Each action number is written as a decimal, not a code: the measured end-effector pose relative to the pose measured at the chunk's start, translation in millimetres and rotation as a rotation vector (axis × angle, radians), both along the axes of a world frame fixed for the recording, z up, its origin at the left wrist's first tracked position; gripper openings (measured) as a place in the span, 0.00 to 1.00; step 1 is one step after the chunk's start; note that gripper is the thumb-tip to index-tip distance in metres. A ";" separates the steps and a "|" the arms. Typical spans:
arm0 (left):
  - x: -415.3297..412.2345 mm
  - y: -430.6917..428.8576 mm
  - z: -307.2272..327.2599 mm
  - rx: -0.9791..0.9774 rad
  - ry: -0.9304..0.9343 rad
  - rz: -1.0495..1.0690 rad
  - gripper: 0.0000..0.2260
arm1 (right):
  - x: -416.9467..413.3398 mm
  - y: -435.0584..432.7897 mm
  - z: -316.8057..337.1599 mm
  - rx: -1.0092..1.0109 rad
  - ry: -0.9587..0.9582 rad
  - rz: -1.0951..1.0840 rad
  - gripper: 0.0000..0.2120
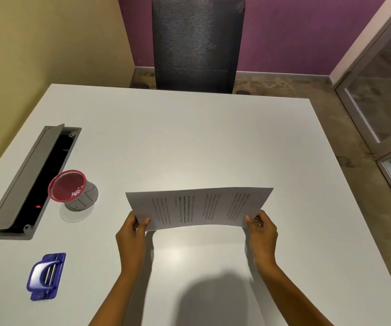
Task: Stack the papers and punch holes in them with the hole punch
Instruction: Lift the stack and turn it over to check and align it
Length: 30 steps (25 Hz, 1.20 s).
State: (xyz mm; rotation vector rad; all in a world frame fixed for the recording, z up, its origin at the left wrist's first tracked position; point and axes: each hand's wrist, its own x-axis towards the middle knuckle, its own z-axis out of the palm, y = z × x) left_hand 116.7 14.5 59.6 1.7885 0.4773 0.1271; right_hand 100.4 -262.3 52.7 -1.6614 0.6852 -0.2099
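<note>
Both hands, left (132, 234) and right (261, 231), pinch the printed papers (199, 209) at the short edges, each grip clamped on them above the smooth white tabletop (189, 142). The sheets bow slightly, possibly several. The blue hole punch (46, 276) lies well apart.

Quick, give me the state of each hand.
Left hand: closed on the papers, left edge.
Right hand: closed on the papers, right edge.

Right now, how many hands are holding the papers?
2. The left hand grips the lower left corner of the papers, and the right hand grips the lower right corner. Both hold the papers up above the table.
</note>
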 end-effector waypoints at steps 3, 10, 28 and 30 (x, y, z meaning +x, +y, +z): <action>-5.0 -1.9 1.2 0.015 0.030 0.017 0.10 | -4.2 1.1 1.4 -0.004 0.018 0.012 0.05; -9.4 5.1 18.2 0.013 0.024 0.090 0.13 | -11.0 4.3 18.5 -0.028 0.003 0.020 0.03; -66.3 -14.7 14.5 -0.597 0.334 0.416 0.02 | -54.3 114.5 33.5 0.383 0.072 0.158 0.03; -75.7 -15.8 14.7 -0.644 0.324 0.435 0.02 | -54.1 121.2 32.6 0.220 0.107 0.127 0.05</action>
